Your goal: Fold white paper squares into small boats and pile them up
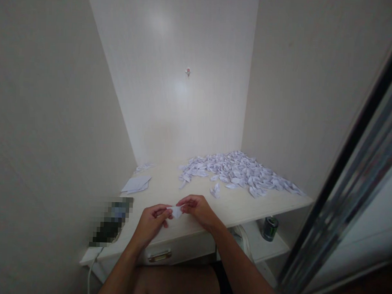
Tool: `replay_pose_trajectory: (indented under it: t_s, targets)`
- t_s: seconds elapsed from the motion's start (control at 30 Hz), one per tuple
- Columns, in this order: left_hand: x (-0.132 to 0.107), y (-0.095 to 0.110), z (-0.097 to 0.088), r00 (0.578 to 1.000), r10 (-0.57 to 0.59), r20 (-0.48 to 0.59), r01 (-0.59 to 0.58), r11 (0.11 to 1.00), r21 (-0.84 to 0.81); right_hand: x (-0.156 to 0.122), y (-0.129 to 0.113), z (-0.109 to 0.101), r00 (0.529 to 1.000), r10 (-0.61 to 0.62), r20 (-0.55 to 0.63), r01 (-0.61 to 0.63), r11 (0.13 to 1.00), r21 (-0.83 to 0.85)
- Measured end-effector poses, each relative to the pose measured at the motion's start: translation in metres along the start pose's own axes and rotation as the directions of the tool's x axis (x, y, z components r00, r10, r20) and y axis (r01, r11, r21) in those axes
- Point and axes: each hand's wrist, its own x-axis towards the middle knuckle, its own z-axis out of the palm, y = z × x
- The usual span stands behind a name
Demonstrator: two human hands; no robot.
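Head | left fingers (165, 214) and right fingers (188, 200) pinch folded paper (176, 212) | paper pile (235, 169) beyond

No text, brand or number can be read with certainty anywhere in the view. On the dark can (270, 229) on the shelf (259, 248) under the surface (162, 184), greenish markings are seen, but they are too small and blurred to be deciphered. The dark item (113, 221) at the left is masked by coarse blocks, and no lettering can be made out on the small folded paper (176, 212).
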Motion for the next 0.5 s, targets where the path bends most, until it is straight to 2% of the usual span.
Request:
replay_pose_trajectory:
  t_s: [0.13,0.23,0.4,0.5]
  targets:
    - [-0.001,0.001,-0.002,0.996,0.074,0.046,-0.074,0.997,0.004,0.000,-0.001,0.000,1.000,0.008,0.011,-0.008,0.998,0.063]
    - [0.001,0.002,0.000,0.988,0.132,0.079,-0.128,0.990,-0.051,-0.002,-0.002,0.000,0.999,0.029,0.035,-0.033,0.995,0.096]
    - [0.004,-0.004,0.016,0.992,0.104,0.075,-0.077,0.952,-0.297,-0.007,-0.002,0.001,0.993,0.078,0.094,-0.097,0.972,0.215]
    - [0.003,-0.009,0.026,0.994,0.082,0.065,-0.051,0.924,-0.378,-0.010,-0.004,0.000,0.988,0.102,0.116,-0.130,0.953,0.273]
